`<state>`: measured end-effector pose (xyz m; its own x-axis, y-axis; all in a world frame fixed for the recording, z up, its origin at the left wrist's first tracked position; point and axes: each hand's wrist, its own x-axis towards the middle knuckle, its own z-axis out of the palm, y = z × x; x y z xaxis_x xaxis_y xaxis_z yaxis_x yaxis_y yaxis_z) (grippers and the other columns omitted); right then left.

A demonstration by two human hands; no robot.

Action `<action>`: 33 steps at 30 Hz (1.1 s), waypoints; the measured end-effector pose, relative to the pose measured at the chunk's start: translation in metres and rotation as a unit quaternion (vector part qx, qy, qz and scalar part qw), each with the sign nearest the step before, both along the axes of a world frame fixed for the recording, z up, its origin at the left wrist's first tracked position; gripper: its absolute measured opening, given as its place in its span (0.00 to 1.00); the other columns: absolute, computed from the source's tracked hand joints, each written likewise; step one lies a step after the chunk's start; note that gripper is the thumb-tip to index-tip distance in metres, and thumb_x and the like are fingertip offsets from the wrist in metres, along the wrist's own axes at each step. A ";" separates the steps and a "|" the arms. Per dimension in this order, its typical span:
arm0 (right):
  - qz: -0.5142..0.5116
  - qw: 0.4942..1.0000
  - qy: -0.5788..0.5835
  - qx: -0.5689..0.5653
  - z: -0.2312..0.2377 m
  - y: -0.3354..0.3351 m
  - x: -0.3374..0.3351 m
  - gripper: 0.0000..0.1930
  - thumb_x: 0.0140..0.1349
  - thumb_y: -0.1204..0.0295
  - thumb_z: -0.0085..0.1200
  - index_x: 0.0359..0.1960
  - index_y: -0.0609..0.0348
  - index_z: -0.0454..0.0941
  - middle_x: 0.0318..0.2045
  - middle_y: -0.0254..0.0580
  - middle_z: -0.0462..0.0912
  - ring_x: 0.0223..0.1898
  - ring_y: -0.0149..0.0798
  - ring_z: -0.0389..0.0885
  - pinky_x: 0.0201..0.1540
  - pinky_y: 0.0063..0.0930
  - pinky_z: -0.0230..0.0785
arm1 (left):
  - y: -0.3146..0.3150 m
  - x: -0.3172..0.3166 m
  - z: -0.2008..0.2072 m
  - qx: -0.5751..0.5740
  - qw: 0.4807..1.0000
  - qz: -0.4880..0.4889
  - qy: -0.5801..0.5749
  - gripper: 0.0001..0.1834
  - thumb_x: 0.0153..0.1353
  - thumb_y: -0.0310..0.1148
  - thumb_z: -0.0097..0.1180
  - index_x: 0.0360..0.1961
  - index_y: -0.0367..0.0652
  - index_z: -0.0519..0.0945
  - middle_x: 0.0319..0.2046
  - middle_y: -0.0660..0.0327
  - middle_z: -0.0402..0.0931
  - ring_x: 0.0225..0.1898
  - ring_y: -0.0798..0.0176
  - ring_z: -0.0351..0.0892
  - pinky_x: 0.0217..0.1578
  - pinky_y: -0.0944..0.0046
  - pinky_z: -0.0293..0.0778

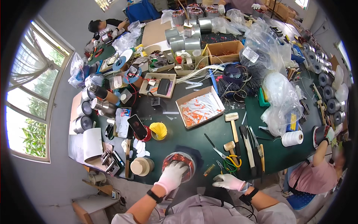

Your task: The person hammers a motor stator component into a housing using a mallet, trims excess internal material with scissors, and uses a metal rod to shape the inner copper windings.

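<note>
A round motor stator [191,164] with red-brown copper windings sits at the table's near edge. My left hand [173,174], in a white glove, lies on its windings, the fingers curled over into the middle opening; their tips are hidden. Farther right, my right hand [228,182], also gloved, is held by the table edge with fingers stretched loosely to the left and nothing visible in them. Just beyond it lie green-handled scissors [228,164] and yellow-handled scissors [238,161]. A small yellow-and-brown strip [209,170] rests between the stator and the scissors.
A shallow box of white and orange slips [199,108] stands ahead. Mallets [231,118], white thread [292,138] and plastic bags [281,100] lie to the right. A phone [137,127], yellow cup [159,131] and round wooden block [141,166] are left. Co-workers sit left [112,28] and right [315,175].
</note>
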<state>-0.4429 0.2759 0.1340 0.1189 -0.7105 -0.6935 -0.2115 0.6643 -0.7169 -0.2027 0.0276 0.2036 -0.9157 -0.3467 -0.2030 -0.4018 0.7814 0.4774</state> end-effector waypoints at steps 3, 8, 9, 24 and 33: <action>0.007 0.999 0.017 -0.029 0.018 -0.007 0.010 0.35 0.71 0.46 0.62 0.64 0.68 0.80 0.53 0.57 0.90 0.57 0.50 0.89 0.63 0.35 0.78 | -0.021 -0.032 -0.023 0.092 0.945 -0.100 -0.296 0.26 0.69 0.33 0.56 0.68 0.47 0.79 0.73 0.49 0.72 0.73 0.46 0.71 0.74 0.46 0.66; -0.025 0.997 0.042 -0.066 0.036 -0.017 0.033 0.32 0.71 0.47 0.62 0.61 0.67 0.82 0.51 0.57 0.90 0.55 0.49 0.90 0.61 0.37 0.79 | -0.039 0.025 -0.145 0.069 0.961 -0.087 -0.253 0.27 0.68 0.35 0.52 0.68 0.49 0.83 0.69 0.49 0.78 0.70 0.47 0.77 0.72 0.51 0.69; -0.028 0.995 0.063 -0.072 0.042 -0.019 0.037 0.31 0.71 0.48 0.62 0.60 0.66 0.82 0.51 0.57 0.90 0.55 0.49 0.90 0.60 0.36 0.79 | -0.042 0.037 -0.155 0.036 0.970 -0.100 -0.217 0.26 0.68 0.35 0.52 0.66 0.48 0.84 0.66 0.49 0.81 0.67 0.46 0.80 0.70 0.51 0.72; -0.058 0.891 0.402 -0.205 0.098 -0.118 0.143 0.31 0.57 0.53 0.75 0.58 0.57 0.81 0.48 0.57 0.81 0.43 0.56 0.88 0.44 0.48 0.83 | -0.111 0.104 0.185 0.159 0.830 0.380 0.377 0.10 0.69 0.21 0.54 0.47 0.34 0.83 0.35 0.60 0.82 0.36 0.68 0.79 0.42 0.64 0.77; -0.218 0.860 0.400 -0.230 0.095 -0.117 0.155 0.07 0.65 0.65 0.64 0.38 0.52 0.90 0.40 0.47 0.82 0.39 0.51 0.86 0.45 0.44 0.80 | -0.069 0.096 0.033 0.095 0.984 0.074 0.133 0.41 0.54 0.29 0.72 0.70 0.33 0.72 0.63 0.42 0.77 0.66 0.41 0.76 0.69 0.49 0.71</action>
<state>-0.2879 0.1591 0.2291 -0.6126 -0.7878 -0.0636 -0.5616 0.4905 -0.6663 -0.1065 -0.0411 0.2368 -0.8873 -0.4597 -0.0367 -0.3453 0.6095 0.7136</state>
